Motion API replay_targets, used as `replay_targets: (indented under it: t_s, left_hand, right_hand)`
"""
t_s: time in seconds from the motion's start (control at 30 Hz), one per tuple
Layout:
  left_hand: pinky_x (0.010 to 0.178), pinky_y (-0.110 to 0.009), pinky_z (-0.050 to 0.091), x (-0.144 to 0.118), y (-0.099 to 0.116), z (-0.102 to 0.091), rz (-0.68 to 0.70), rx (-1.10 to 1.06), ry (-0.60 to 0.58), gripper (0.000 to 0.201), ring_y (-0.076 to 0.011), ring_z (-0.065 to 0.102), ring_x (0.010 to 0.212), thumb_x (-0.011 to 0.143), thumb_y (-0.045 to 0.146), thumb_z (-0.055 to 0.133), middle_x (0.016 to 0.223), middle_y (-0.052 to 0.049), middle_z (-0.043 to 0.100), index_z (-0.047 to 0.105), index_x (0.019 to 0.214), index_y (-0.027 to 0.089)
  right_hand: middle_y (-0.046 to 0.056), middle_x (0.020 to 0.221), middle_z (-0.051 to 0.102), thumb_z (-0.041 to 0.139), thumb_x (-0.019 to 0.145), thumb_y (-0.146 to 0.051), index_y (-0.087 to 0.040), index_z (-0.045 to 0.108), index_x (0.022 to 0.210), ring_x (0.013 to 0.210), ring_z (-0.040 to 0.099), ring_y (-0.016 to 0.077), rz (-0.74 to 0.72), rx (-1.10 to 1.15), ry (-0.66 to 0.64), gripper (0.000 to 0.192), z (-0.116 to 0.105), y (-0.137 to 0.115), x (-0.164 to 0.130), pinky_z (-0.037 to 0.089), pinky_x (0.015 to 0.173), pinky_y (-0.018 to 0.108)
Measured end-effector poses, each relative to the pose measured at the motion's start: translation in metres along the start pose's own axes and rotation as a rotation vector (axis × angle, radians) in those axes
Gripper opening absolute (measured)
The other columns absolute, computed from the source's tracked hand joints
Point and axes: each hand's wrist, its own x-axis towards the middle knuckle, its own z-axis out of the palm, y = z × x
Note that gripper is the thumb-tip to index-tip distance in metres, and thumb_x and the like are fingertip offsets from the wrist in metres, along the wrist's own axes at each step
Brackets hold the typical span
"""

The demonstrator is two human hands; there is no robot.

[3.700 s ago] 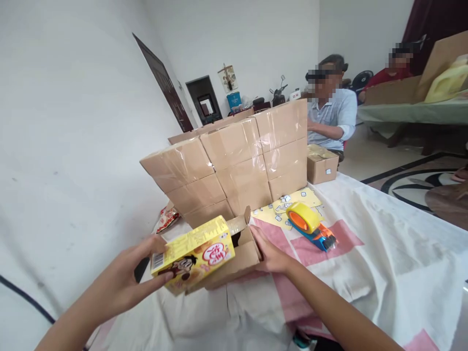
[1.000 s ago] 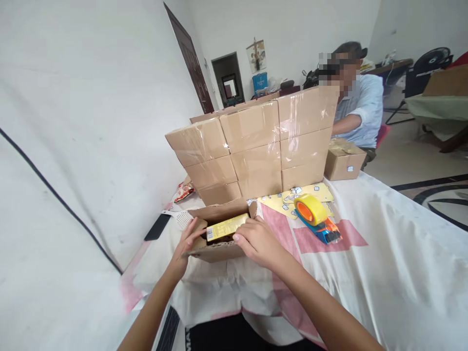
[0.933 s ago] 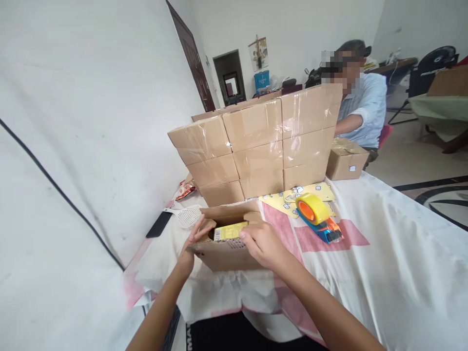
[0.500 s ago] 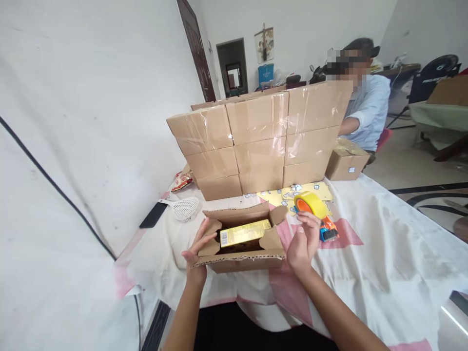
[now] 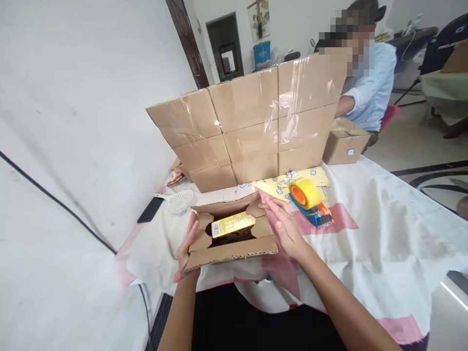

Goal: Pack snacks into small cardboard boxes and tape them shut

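I have the open carton (image 5: 234,243) near the front edge of the tabletop (image 5: 383,229), and I use it as my landmark. My left hand (image 5: 186,248) lies flat against the carton's left end, fingers straight and spread, pressing the small flap there rather than gripping. My right hand (image 5: 285,226) rests at the carton's right end, fingers extended and loose over the right flap, holding nothing. Inside the carton a yellow box (image 5: 233,224) lies on its side, barcode end to the left. Just right of the carton sits a tape dispenser (image 5: 307,202). Behind the carton stands a stack of sealed cartons (image 5: 248,126), and left of it lie a white scoop (image 5: 179,201) and a phone (image 5: 147,209). Beyond the stack sits another person (image 5: 369,83).
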Motion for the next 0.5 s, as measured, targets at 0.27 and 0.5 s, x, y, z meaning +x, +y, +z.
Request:
replay_targets:
  t_s: [0.27, 0.5]
  left_hand:
    - [0.129, -0.047, 0.027, 0.004, 0.014, -0.004, -0.264, 0.274, 0.111, 0.081, -0.0344, 0.036, 0.152, 0.082, 0.07, 0.067, 0.155, -0.009, 0.053, 0.056, 0.148, 0.023]
    - [0.124, -0.043, 0.034, 0.011, 0.017, -0.001, -0.254, 0.343, 0.078, 0.068, -0.025, 0.037, 0.152, 0.094, 0.028, 0.059, 0.166, -0.005, 0.037, 0.037, 0.158, 0.035]
  right_hand:
    - [0.008, 0.14, 0.063, 0.034, 0.107, -0.05, -0.033, 0.033, 0.161, 0.136, 0.053, 0.0305, 0.026, 0.091, 0.025, 0.057, 0.006, -0.004, 0.004, 0.032, 0.122, 0.056]
    - [0.007, 0.171, 0.025, 0.064, 0.095, -0.042, -0.032, 0.015, 0.166, 0.156, 0.03, 0.0273, 0.238, 0.259, 0.051, 0.086, 0.016, -0.008, 0.021, 0.025, 0.128, 0.052]
